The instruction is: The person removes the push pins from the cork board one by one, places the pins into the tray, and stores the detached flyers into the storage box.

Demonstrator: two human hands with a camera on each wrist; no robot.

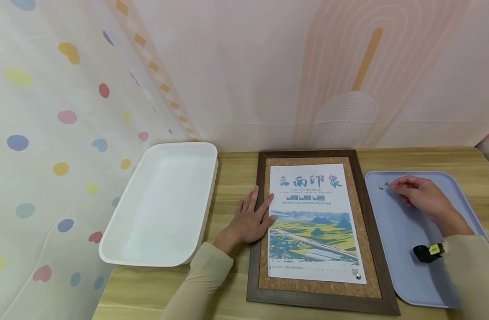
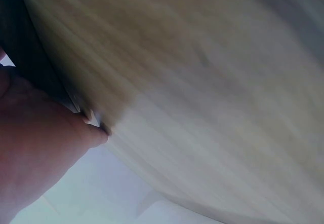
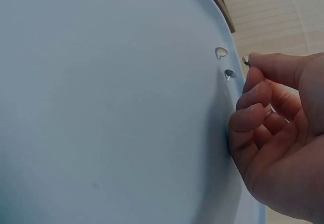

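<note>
My right hand [image 1: 426,198] is over the far left part of the blue tray [image 1: 408,235], pinching a small metal thumbtack [image 3: 246,61] between thumb and forefinger. Two more thumbtacks [image 3: 230,74] lie on the tray close to those fingertips. My left hand [image 1: 249,221], fingers spread, rests on the left side of a brown-framed cork board [image 1: 370,266]. Its thumb and forefinger touch the left edge of a printed poster [image 1: 312,242] lying on the cork. A silver thumbtack [image 1: 358,276] sits in the poster's lower right corner.
A deep white tray [image 1: 158,209] stands left of the board on the wooden table [image 1: 228,178]. Patterned cloth [image 1: 244,80] hangs behind and to the left. A black wrist camera [image 1: 424,254] is strapped at the right sleeve.
</note>
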